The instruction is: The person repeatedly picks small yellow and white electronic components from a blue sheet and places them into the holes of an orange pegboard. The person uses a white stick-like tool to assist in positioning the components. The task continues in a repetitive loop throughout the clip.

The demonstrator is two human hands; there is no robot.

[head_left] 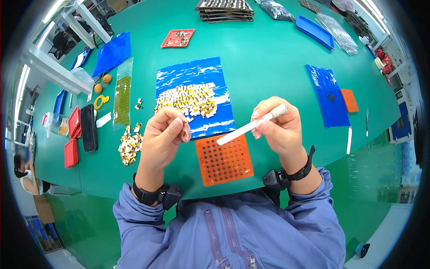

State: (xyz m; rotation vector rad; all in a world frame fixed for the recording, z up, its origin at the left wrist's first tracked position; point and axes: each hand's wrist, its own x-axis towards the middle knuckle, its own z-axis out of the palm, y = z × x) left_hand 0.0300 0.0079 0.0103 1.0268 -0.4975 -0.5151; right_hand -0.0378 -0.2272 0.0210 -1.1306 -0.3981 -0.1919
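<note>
My right hand (282, 127) grips a slim white stick (242, 132) that looks like a pen-shaped tool, its lower tip slanting down to the left. Beneath that tip lies an orange tray (225, 160) with rows of small black round parts in its holes. My left hand (166, 130) is pinched closed left of the tray's far corner; whatever its fingertips hold is hidden. Just beyond both hands, many small white-and-yellow pieces (190, 99) are spread over a blue sheet (188, 69). A second heap of such pieces (130, 145) lies left of my left wrist.
On the green table (268, 67), a black case (89, 127), red trays (70, 153) and yellow scissors (101, 102) lie left. Another blue sheet (329, 98), an orange tray (350, 101) and tweezers (367, 122) lie right. A red tray (178, 38) and stacked panels (225, 11) are farther back.
</note>
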